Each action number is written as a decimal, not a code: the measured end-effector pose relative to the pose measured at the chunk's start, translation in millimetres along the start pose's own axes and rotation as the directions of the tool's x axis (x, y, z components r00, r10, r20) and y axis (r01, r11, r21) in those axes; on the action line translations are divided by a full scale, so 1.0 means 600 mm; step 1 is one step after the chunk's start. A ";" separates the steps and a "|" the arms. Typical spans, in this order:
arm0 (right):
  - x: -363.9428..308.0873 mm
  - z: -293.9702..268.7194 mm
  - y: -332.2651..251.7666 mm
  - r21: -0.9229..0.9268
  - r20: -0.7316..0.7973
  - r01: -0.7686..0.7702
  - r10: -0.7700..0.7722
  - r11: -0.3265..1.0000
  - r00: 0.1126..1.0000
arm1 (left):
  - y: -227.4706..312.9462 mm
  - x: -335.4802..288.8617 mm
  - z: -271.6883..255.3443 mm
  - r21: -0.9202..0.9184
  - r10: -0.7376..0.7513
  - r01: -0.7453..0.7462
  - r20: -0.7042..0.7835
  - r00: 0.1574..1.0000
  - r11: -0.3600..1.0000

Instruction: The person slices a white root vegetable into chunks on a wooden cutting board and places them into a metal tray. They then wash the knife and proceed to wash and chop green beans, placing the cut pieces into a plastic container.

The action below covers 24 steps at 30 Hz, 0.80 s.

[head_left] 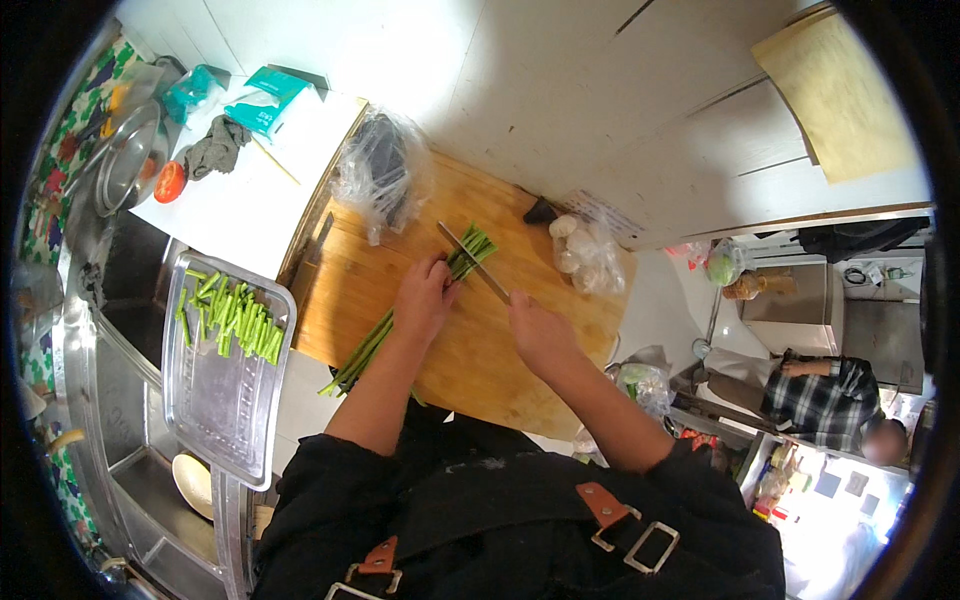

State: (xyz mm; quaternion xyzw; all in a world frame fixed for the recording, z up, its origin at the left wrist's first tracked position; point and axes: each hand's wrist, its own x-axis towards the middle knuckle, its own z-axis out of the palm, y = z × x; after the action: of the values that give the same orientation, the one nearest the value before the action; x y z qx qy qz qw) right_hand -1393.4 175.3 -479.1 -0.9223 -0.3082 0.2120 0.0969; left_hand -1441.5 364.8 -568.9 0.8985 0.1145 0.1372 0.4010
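A bundle of long, thin green vegetable stalks (pixel 372 345) lies slantwise across the wooden cutting board (pixel 500 365). My left hand (pixel 424 296) is closed over the bundle near its far end, fingers curled. In my right hand (pixel 542 336) is the handle of a kitchen knife (pixel 474 263). Its blade lies across the stalks just beyond my left fingertips, with the stalk ends on its far side. How deep the edge sits in them I cannot tell. To the left, a metal tray (pixel 225 430) holds many short cut green pieces (pixel 240 318).
Another blade (pixel 318 240) rests by the board's left edge. Plastic bags, one dark inside (pixel 380 170) and one with white bulbs (pixel 585 255), sit along its far side. A cut tomato (pixel 170 182) and grey cloth (pixel 217 147) are left, above a sink. Another person (pixel 825 400) is far right.
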 end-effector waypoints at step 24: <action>-0.013 0.019 0.019 0.209 -0.080 -0.009 0.026 0.978 0.996 | -0.006 -0.022 -0.016 0.000 -0.014 0.014 0.059 0.998 1.000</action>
State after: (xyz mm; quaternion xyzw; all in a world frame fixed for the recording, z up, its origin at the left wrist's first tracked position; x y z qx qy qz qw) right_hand -1398.1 162.1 -490.5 -0.9177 -0.2720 0.2060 0.2037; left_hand -1457.5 369.5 -567.6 0.9012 0.1091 0.1077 0.4053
